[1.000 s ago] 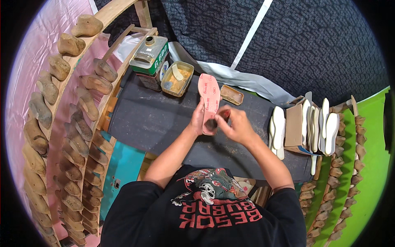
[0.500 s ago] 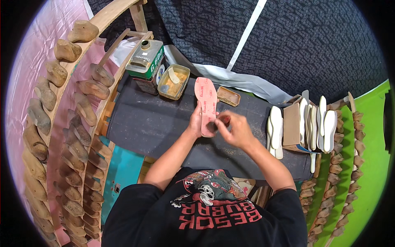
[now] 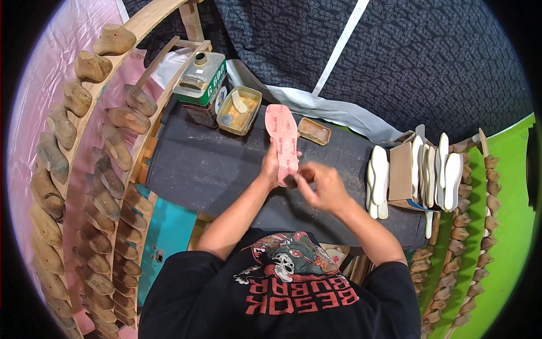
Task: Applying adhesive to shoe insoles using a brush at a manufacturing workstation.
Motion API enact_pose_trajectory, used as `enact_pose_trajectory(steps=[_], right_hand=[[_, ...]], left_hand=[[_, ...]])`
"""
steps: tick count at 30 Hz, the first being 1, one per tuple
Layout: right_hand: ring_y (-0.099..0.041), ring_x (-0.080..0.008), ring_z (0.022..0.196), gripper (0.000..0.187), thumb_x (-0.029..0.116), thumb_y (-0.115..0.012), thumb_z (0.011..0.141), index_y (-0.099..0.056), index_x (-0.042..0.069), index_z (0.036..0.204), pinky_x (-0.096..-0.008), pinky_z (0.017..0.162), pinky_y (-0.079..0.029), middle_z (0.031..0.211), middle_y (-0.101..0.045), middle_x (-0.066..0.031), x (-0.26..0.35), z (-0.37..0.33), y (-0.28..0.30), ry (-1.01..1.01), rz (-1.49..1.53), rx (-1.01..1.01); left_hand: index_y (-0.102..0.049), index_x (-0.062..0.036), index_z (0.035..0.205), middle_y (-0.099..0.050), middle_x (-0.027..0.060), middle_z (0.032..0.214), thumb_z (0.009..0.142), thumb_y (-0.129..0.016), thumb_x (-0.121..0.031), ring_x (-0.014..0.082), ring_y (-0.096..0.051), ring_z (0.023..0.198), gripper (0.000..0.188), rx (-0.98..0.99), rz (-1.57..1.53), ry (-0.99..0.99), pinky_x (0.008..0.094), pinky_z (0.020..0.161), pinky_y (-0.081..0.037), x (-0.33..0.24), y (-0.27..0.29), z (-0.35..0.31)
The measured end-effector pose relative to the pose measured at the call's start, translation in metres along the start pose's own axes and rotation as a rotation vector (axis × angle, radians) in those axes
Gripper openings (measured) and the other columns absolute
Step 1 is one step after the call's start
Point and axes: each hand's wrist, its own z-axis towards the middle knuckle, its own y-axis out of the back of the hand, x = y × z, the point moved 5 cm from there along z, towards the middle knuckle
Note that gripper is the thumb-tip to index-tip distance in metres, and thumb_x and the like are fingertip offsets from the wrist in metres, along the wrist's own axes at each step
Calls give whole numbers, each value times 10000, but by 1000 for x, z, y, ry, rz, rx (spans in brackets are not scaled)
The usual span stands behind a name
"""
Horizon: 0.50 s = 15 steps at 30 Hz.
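My left hand [image 3: 270, 165] grips a pink insole [image 3: 282, 133] with red print by its edge, the fingers wrapped behind it. Its broad toe end points away from me, and the narrow heel end is nearest me. My right hand [image 3: 324, 187] is pinched closed at the heel end, on a small dark brush-like tool [image 3: 290, 181] that meets the insole's surface there. Motion blur and the fingers hide most of this tool. Just past the insole, to the right, lies a shallow brown tray [image 3: 314, 131].
A metal can [image 3: 200, 85] and a yellowish tub [image 3: 239, 111] holding a pale scraper-like piece stand at the dark table's [image 3: 226, 169] back left. White soles [image 3: 377, 178] and a cardboard box [image 3: 401, 172] of more soles sit right. Racks of wooden shoe lasts [image 3: 58, 125] flank both sides.
My right hand has shifted slightly down toward the insole's heel, with the dark tool moving along the surface. The left hand keeps its hold; the insole has tilted slightly.
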Motion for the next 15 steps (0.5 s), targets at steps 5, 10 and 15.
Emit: enact_pose_trajectory(steps=[5,10,15], right_hand=[[-684,-268,676,120,112,-698,927,-685,-5,953,-358,648,-545,779,-673,-141,-35,38,25,-11,-138,-160],[-687,-268,679,121,101,-711,921,-680,-1,977,-352,649,-540,789,-683,-144,-28,35,32,36,-119,-278],[-703,-259,679,124,115,-703,904,-669,0,934,-363,628,-556,793,-698,-145,-12,6,20,-52,0,-84]], left_hand=[[-523,-86,1407,-667,86,1139,1081,-335,-608,219,-680,963,644,28,23,-57,372,834,-580,10,-17,-3],[-502,-71,1425,-656,99,1231,1094,-331,-576,224,-695,988,627,25,130,-75,390,874,-585,5,-19,-7],[-498,-54,1410,-674,120,1209,1103,-340,-541,237,-707,1004,598,63,77,-122,416,903,-592,-3,-13,-6]])
